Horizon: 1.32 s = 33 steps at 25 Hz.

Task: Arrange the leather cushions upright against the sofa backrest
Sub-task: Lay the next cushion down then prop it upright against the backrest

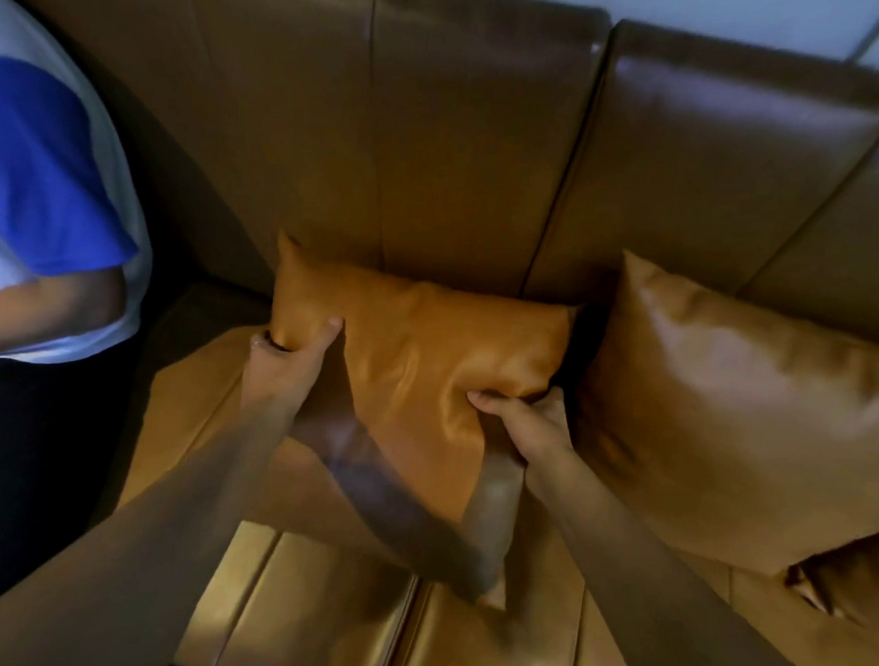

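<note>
An orange-tan leather cushion (415, 352) lies tilted on the sofa seat, its top edge close to the brown backrest (439, 142). My left hand (291, 360) grips its left edge, thumb on the front face. My right hand (519, 420) pinches its lower right corner. A second, larger tan cushion (742, 402) stands upright against the backrest to the right, apart from both hands. The lower part of the held cushion is blurred.
A person in a white and blue shirt (40, 179) sits at the left end of the sofa, close to my left arm. The tan seat (317, 618) stretches toward me. A corner of another cushion (833, 588) shows at the lower right.
</note>
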Tool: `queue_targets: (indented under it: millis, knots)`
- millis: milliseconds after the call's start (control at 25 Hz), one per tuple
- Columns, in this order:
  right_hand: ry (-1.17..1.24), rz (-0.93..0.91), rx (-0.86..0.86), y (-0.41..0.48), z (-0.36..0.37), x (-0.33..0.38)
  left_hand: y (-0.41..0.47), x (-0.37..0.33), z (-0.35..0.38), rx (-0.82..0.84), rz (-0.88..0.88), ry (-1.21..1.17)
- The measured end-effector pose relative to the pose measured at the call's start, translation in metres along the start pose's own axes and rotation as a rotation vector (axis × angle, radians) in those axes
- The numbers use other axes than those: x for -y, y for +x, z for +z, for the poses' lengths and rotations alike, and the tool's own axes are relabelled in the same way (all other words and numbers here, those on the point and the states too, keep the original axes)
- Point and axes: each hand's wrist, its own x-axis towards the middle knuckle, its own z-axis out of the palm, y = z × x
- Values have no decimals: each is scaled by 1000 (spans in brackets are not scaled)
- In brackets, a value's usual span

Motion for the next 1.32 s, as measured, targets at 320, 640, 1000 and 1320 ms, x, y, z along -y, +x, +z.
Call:
queue_targets:
  millis: [320,640,1000,1320]
  knots:
    - [142,-295,4,-25,-1,54,-3,-60,-29,126,149,-249]
    - [193,-312,43,-14,-8,49,10,-60,-15,167,131,-397]
    - [125,-295,45,28,14,38,37,-54,8,178,44,-263]
    - [-99,-294,3,52,23,33,62,-48,12,171,23,-138]
